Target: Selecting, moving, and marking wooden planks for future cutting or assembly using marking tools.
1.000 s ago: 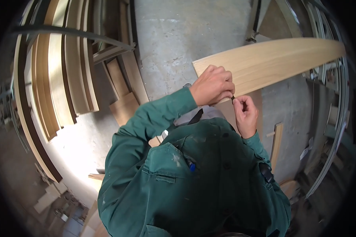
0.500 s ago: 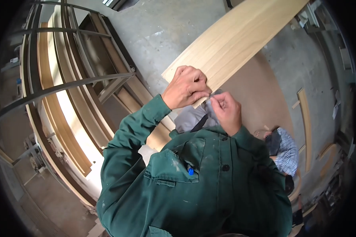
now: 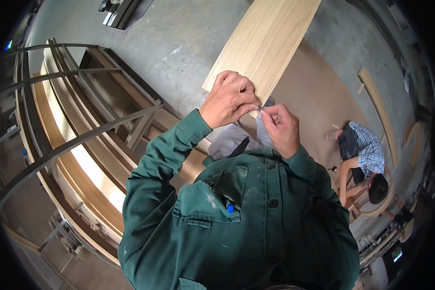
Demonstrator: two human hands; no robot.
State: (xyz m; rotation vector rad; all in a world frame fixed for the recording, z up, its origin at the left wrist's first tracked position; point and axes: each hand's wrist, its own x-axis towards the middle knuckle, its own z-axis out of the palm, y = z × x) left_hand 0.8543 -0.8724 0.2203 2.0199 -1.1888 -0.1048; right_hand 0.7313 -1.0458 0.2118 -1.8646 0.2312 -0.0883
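Long, pale wooden board (image 3: pixel 266 46) now points straighter ahead above the grey floor (image 3: pixel 179 63), its near corner staying by the left hand (image 3: pixel 230 99) and right hand (image 3: pixel 281 128), both pinching what seems a small dark item (image 3: pixel 261 108).

passage lies over the grey floor (image 3: pixel 179 63) between the metal rack (image 3: pixel 82 137) and the pale board (image 3: pixel 270 43). the rack bars the left; a crouching person (image 3: pixel 370 153) obstructs the right.
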